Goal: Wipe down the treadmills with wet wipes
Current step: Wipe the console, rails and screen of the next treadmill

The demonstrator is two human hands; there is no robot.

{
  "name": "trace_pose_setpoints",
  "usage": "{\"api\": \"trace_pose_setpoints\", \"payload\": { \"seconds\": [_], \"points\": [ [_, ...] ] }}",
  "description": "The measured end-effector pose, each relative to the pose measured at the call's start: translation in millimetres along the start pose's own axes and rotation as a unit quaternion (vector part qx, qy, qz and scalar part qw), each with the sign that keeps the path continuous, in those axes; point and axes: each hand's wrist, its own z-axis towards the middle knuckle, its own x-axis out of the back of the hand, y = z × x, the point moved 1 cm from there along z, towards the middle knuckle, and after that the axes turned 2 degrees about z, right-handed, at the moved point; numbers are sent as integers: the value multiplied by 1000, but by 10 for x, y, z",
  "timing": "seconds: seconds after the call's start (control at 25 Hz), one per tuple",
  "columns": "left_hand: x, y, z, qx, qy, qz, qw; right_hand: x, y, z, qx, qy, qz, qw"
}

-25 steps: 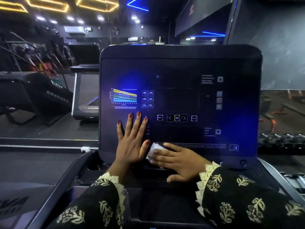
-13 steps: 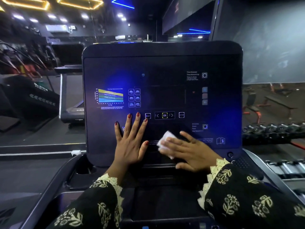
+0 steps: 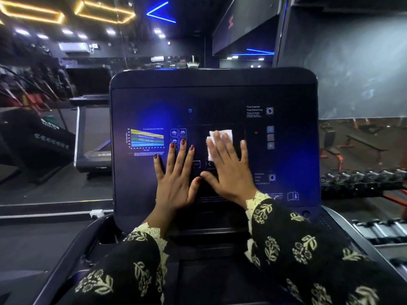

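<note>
The treadmill's dark console panel [image 3: 286, 95] fills the middle of the view, with a coloured chart and small icons on its left half. My right hand [image 3: 229, 170] lies flat on the panel with straight fingers, pressing a white wet wipe [image 3: 224, 135] against the middle of the screen; the wipe sticks out beyond my fingertips. Just to its left, my left hand [image 3: 176, 179] rests flat on the panel with fingers spread, holding nothing.
Grey side rails [image 3: 66, 249] of the treadmill run down on both sides. Another treadmill [image 3: 92, 155] and a dark machine [image 3: 33, 137] stand to the left. A rack of dumbbells [image 3: 363, 179] and orange benches [image 3: 352, 146] are on the right.
My right hand has slid the wipe from the panel's lower edge up to the middle of the screen, fingers turning from sideways to upward. My left hand stayed flat on the panel.
</note>
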Motion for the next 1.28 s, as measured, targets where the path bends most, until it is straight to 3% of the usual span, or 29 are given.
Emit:
{"api": "trace_pose_setpoints", "payload": {
  "seconds": [0.12, 0.16, 0.2, 0.28, 0.36, 0.4, 0.44, 0.56, 0.6, 0.68, 0.76, 0.8, 0.88, 1.0, 1.08, 1.16, 1.24, 1.28],
  "points": [
    [21, -34, 96, -2, 1, -3, 1000, 23, 41, 136, 191, -29, -55, 980],
    [25, -44, 126, -1, 5, -7, 1000, 67, 124, 231, 196, -21, -71, 978],
    [31, -49, 152, 1, 9, -10, 1000, 99, 206, 338, 155, -1, -73, 985],
    [48, -43, 209, 1, 16, -18, 1000, 139, 355, 533, -39, 60, -32, 997],
    [67, -23, 272, 0, 24, -23, 999, 136, 376, 627, -218, 93, 38, 971],
    [72, -12, 302, -1, 26, -26, 999, 147, 322, 631, -247, 89, 64, 963],
    [74, 0, 325, -3, 26, -29, 999, 150, 248, 593, -226, 73, 66, 969],
    [66, 32, 357, -20, 21, -16, 999, 106, 204, 321, 6, 5, -30, 1000],
    [59, 42, 364, -29, 17, -11, 999, 106, 337, 262, 34, 4, -50, 998],
    [37, 71, 376, -45, 13, -6, 999, 104, 673, 210, -76, 47, -44, 995],
    [13, 129, 390, -59, 7, -3, 998, 116, 903, 116, -273, 95, 22, 957],
    [-2, 165, 393, -62, 4, 1, 998, 110, 885, 73, -316, 100, 42, 943],
    [-37, 241, 398, -63, -4, 14, 998, 82, 657, -15, -257, 70, 39, 963],
    [-77, 319, 400, -55, -5, 28, 998, 2, 455, -275, 15, -9, -30, 999],
    [-85, 329, 401, -56, -1, 33, 998, 15, 662, -377, 62, -22, -65, 996],
    [-86, 329, 396, -58, 0, 35, 998, 41, 869, -438, -74, 12, -51, 996],
    [-94, 332, 381, -59, -3, 35, 998, 54, 874, -497, -261, 56, 5, 964],
    [-98, 337, 373, -59, -4, 36, 998, 41, 767, -508, -306, 56, 34, 950]
  ]
}}
